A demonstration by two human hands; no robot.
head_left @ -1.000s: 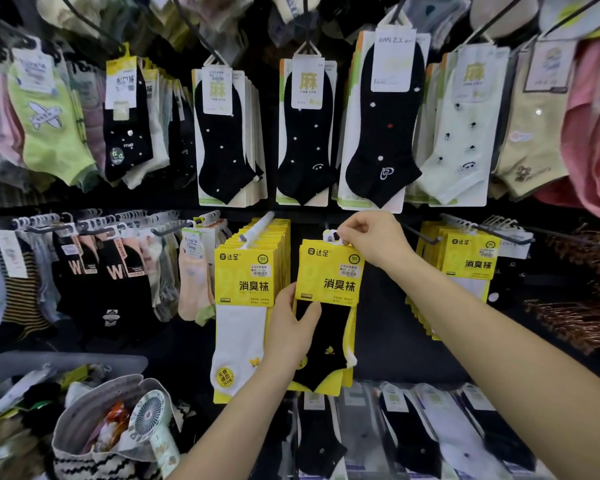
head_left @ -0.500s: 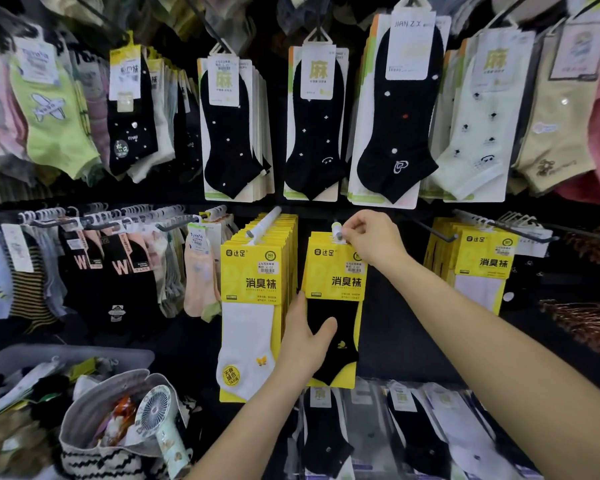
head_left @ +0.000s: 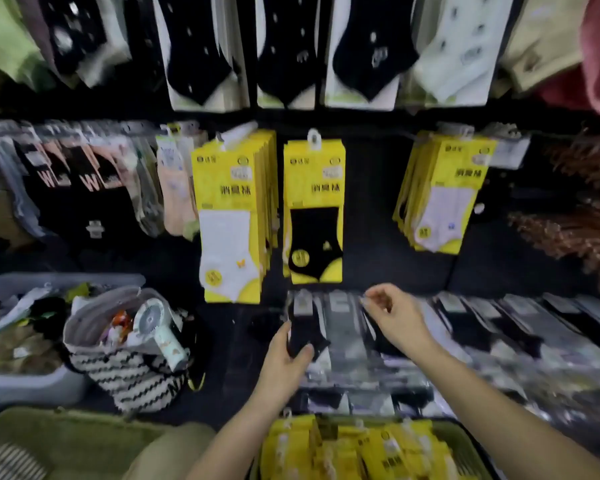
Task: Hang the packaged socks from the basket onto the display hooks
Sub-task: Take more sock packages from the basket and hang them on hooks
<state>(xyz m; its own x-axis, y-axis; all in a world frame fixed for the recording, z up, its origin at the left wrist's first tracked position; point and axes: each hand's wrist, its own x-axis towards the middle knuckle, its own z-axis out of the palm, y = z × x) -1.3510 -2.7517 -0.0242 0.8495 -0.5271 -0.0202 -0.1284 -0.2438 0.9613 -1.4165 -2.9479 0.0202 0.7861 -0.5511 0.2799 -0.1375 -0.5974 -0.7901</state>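
Packaged socks (head_left: pixel 361 452) in yellow cards lie stacked in the green basket (head_left: pixel 465 426) at the bottom edge of my view, beneath both forearms. One yellow pack (head_left: pixel 313 209) with a black sock hangs alone from a display hook (head_left: pixel 314 137) at centre, with neither hand on it. To its left hangs a full stack of white-sock packs (head_left: pixel 231 216); a second stack (head_left: pixel 444 199) hangs well to the right. I read the left hand (head_left: pixel 284 362) below the hung pack, its fingers (head_left: pixel 282 332) extended and the thumb spread apart. It lies in front of a black sock pack (head_left: pixel 305 336) in the lower row; motion blur prevents me from confirming contact. The right hand (head_left: pixel 392 317) is raised just beside it, its fingers loosely curled with thumb and forefinger tips close together, and I see nothing between them. A striped bag (head_left: pixel 132 379) holding a handheld fan (head_left: pixel 156 327) stands at lower left.
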